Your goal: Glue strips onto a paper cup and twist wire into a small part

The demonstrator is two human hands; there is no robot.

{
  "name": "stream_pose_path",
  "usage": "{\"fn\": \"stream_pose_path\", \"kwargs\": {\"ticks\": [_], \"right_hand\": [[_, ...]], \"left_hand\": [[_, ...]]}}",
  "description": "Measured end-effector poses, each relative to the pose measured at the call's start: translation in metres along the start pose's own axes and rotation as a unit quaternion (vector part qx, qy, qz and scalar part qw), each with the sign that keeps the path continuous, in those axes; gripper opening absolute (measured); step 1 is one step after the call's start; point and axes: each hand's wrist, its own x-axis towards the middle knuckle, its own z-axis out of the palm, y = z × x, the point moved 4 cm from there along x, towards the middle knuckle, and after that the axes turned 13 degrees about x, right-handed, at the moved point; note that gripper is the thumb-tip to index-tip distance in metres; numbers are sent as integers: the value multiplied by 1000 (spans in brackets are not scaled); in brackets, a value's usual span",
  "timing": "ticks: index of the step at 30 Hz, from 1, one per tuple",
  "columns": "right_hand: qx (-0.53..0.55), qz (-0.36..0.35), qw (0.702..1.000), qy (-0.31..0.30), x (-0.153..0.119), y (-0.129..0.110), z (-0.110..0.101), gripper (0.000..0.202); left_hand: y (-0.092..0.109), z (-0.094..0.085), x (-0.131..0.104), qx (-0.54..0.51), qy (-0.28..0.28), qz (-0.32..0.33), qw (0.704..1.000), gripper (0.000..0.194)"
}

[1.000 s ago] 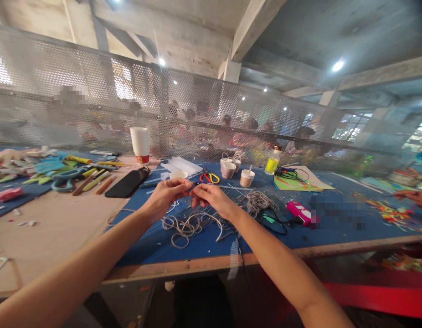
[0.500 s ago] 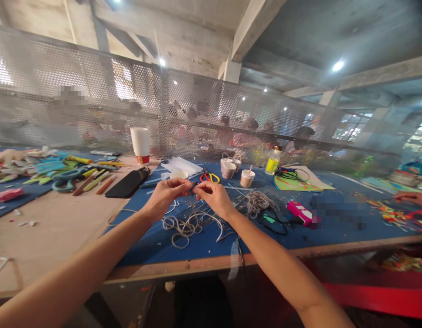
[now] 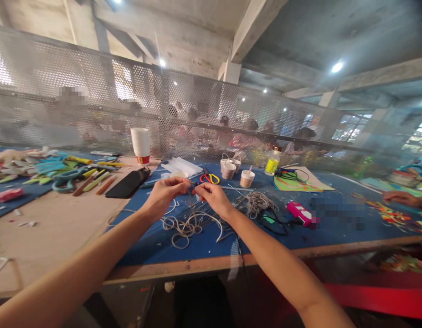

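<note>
My left hand point(image 3: 167, 193) pinches something small and dark between thumb and fingers, too tiny to name. Close beside it, my right hand point(image 3: 213, 196) has its fingertips pressed together; what lies in them is hidden. Both hands hover over a blue mat point(image 3: 146, 248). Below them lie loops of pale cord point(image 3: 183, 225) and a scatter of thin wires point(image 3: 211, 207). Red and yellow-handled scissors point(image 3: 214, 178) rest just beyond my fingers. A white bowl-like cup point(image 3: 179, 174) is partly hidden behind my left hand. A bundle of grey cord point(image 3: 260, 204) sits to the right.
A black phone point(image 3: 127, 183), stacked paper cups point(image 3: 140, 145) and blue-handled scissors point(image 3: 65, 181) stand or lie left. Small cups point(image 3: 228, 170), a yellow-labelled bottle point(image 3: 273, 161) and a pink device point(image 3: 301, 214) are on the right. Another person's hand point(image 3: 402, 198) is at far right. A perforated screen point(image 3: 183, 100) borders the back.
My hands stay nearly in place, with the fingertips slightly farther apart. At far right, the other person's hand has moved a little to the left.
</note>
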Motion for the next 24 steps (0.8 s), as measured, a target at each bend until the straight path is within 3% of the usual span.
{"fn": "stream_pose_path", "kwargs": {"ticks": [17,24], "right_hand": [[25,-5,1000,4,-2,-4,2,29],[-13,-28,999,7,-2,-6,2,27]], "left_hand": [[-7,-2,3,-51,-18,-32,998,16],[-6,-2,2,-57,-18,-39,997,15]]}}
